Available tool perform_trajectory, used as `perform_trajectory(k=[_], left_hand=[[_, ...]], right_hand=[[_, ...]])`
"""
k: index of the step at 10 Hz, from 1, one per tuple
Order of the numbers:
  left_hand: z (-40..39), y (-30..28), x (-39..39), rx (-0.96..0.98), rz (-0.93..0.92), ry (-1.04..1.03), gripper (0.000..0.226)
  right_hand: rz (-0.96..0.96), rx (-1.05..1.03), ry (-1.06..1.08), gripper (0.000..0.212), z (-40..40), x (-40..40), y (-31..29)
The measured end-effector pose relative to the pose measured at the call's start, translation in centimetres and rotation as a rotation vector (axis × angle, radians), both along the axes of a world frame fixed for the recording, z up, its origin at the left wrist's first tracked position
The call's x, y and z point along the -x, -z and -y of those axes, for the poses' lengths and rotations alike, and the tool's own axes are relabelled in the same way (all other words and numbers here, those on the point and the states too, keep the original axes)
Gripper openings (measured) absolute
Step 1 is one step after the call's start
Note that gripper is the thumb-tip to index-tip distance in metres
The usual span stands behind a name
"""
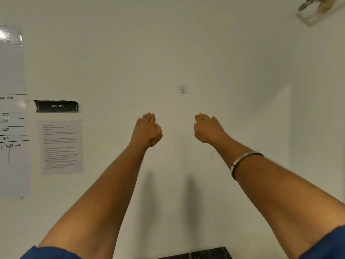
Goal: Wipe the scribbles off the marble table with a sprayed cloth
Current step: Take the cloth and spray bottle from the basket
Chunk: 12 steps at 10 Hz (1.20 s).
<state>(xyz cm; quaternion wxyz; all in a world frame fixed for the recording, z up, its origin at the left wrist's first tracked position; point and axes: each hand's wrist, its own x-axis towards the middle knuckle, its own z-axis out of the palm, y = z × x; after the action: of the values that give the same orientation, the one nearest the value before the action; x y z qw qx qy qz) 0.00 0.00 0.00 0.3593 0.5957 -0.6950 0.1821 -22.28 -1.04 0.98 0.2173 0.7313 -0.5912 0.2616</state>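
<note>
Head view: both arms reach toward the white wall (186, 53). The left hand (147, 130) and right hand (209, 129) have straight fingers, holding nothing. A dark sliver at the bottom edge may be the worktop (205, 254).

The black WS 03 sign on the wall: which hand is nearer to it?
Left. The left hand is right of the WS 03 sign, slightly lower; the right hand is farther right.

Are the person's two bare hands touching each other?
Apart. The head view shows bare white wall between the left hand and right hand.
</note>
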Motion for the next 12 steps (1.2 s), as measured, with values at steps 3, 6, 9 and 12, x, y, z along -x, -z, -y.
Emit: perform_trajectory(k=[3,6,9,12], left_hand=[[0.6,0.5,3.0,-0.048,0.036,0.094,0.057],[1.8,0.8,9.1,-0.057,0.058,0.193,0.057],[3.1,1.1,17.7,-0.071,0.078,0.284,0.057],[4.5,1.8,31.5,-0.081,0.090,0.398,0.057]], right_hand=[[-0.010,-0.035,0.083,0.053,-1.2,2.8,0.5],[-0.013,-0.043,0.189,0.053,-2.2,8.5,0.9],[-0.011,-0.053,0.268,0.052,-2.3,16.8,1.5],[-0.014,-0.061,0.377,0.052,-2.8,30.0,2.1]])
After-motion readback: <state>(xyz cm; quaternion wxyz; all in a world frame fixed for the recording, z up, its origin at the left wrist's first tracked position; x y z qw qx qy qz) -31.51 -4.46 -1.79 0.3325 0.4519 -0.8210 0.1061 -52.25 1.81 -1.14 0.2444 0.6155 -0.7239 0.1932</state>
